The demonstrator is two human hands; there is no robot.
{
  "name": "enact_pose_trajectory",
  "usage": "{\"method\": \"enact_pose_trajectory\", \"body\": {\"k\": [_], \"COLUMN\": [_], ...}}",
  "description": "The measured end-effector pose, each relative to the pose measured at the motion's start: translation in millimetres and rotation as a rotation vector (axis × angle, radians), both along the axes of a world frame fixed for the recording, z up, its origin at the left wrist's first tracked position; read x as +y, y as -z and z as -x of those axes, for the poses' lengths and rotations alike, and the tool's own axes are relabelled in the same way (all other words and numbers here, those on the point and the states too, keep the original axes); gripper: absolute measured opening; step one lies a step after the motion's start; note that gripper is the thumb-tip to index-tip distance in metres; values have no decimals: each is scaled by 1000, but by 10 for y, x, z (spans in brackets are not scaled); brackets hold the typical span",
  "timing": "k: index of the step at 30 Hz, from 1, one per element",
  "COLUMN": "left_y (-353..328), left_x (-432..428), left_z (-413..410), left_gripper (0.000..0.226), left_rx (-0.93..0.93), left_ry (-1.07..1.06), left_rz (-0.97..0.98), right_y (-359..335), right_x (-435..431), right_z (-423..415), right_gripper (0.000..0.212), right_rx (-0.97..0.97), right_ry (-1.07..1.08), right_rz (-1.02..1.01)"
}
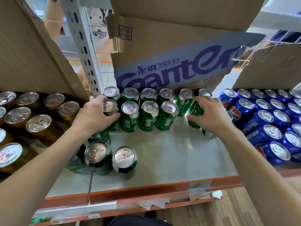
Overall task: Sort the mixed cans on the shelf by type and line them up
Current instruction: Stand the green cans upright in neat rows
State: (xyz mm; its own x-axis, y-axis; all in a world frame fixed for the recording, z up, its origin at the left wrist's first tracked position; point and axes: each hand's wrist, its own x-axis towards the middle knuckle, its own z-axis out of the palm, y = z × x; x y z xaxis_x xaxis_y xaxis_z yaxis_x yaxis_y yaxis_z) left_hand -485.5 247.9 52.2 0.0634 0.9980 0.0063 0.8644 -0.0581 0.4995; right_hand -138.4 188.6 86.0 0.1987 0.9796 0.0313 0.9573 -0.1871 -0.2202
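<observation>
Clearly lining up green cans: left hand (96, 114) grips the second row's end can (110, 106), right hand (206, 114) clasps another can (196, 114) to slot beside that row (148, 115) between them.

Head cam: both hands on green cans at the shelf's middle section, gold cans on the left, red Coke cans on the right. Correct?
Not quite. The cans on the right are blue Pepsi cans, not red Coke. The rest holds in the head view: the left hand and the right hand are each on green cans in the middle section, with gold cans on the left.
</observation>
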Motion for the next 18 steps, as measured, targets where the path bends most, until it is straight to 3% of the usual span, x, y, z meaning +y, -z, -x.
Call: {"method": "enact_pose_trajectory", "body": {"k": [3, 6, 12, 18], "left_y": [3, -24, -151, -221], "left_x": [13, -3, -99, -162], "left_z": [-3, -19, -195, -530], "left_gripper": [75, 80, 82, 81], "left_rx": [37, 54, 305, 323], "left_ry": [-1, 16, 81, 203], "left_rz": [24, -2, -164, -189], "right_y": [-15, 42, 45, -86], "right_x": [-165, -250, -327, -280], "right_z": [-425, -672, -821, -601], "right_gripper": [78, 77, 65, 72], "right_rx": [-73, 48, 75, 21], "right_ry": [145, 188, 30, -251], "right_rz": [122, 189, 137, 209]}}
